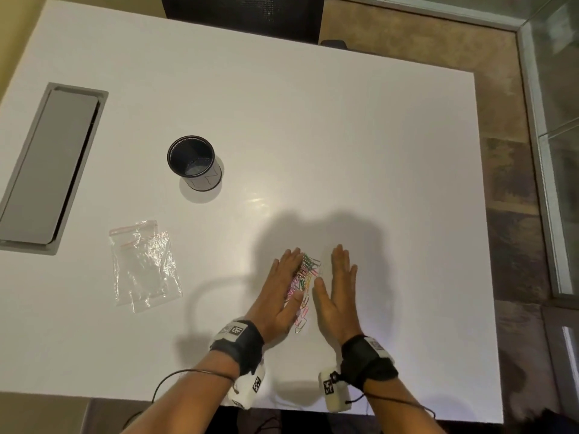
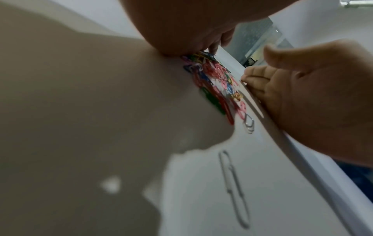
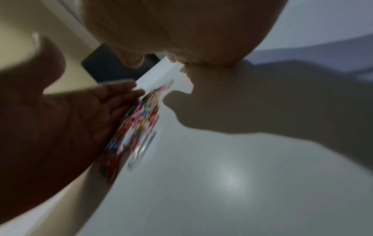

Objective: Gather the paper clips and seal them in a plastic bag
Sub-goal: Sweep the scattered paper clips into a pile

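Note:
A narrow heap of coloured paper clips point(image 1: 306, 281) lies on the white table point(image 1: 313, 136) between my two hands. My left hand point(image 1: 283, 288) stands on its edge with straight fingers, pressed against the left side of the heap. My right hand point(image 1: 336, 289) stands the same way just right of the clips, fingers straight. The left wrist view shows the clips point(image 2: 214, 86) bunched against my left palm, with two pale clips point(image 2: 234, 188) loose nearer the wrist. In the blurred right wrist view the clips point(image 3: 139, 123) lie along my left hand point(image 3: 84, 115). Two clear zip bags point(image 1: 144, 264) lie to the left.
A black cup point(image 1: 194, 162) stands upright behind the bags. A grey cable hatch point(image 1: 47, 167) is set into the table's left side. A dark chair point(image 1: 244, 14) stands beyond the far edge. The table's near edge runs just under my wrists.

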Action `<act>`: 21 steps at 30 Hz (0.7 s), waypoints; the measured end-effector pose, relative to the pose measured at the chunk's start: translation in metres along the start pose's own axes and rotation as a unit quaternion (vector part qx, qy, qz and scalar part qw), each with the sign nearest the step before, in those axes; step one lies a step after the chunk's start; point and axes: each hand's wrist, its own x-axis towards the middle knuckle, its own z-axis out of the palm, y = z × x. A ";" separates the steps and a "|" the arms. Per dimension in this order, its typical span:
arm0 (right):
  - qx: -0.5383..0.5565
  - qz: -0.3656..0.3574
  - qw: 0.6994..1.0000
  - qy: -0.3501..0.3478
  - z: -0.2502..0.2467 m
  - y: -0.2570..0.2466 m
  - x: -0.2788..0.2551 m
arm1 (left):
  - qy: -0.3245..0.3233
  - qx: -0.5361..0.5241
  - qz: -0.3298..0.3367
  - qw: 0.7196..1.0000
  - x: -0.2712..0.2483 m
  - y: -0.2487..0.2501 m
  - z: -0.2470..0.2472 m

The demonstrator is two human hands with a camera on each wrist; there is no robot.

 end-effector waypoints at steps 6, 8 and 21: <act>-0.116 -0.094 0.984 -0.101 0.028 -0.028 0.000 | 0.109 -0.082 -0.034 0.990 -0.027 0.002 -0.021; -0.078 -0.105 0.981 -0.144 0.021 -0.036 -0.002 | 0.139 -0.091 -0.056 0.985 -0.041 -0.002 -0.031; -0.355 -0.406 0.698 -0.470 0.000 0.009 -0.105 | 0.178 -0.085 -0.128 0.972 -0.107 -0.044 -0.044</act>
